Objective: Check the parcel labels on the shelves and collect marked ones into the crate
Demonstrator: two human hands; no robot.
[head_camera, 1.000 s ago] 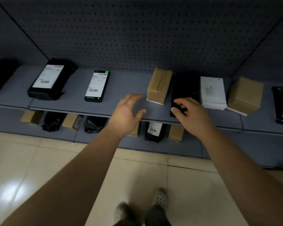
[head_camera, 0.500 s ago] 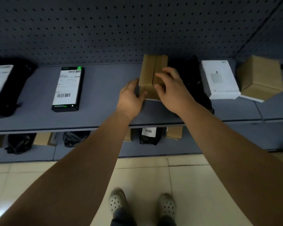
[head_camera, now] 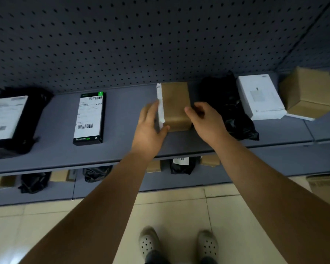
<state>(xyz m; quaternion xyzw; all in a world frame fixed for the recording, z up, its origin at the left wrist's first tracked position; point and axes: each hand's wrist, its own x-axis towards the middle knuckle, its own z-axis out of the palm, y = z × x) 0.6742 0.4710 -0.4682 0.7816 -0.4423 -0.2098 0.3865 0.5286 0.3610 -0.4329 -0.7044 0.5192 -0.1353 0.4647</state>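
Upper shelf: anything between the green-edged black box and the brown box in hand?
Only bare shelf between black box and brown box, head view.

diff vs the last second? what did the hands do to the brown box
Both hands closed in on the brown box and turned it over: the seam that faced up is gone, a plain face is up and a white label shows along its left side. The left hand lies flat against that side; the right hand touches the right edge with fingers curled. The box is on the shelf. The other parcels have not moved.
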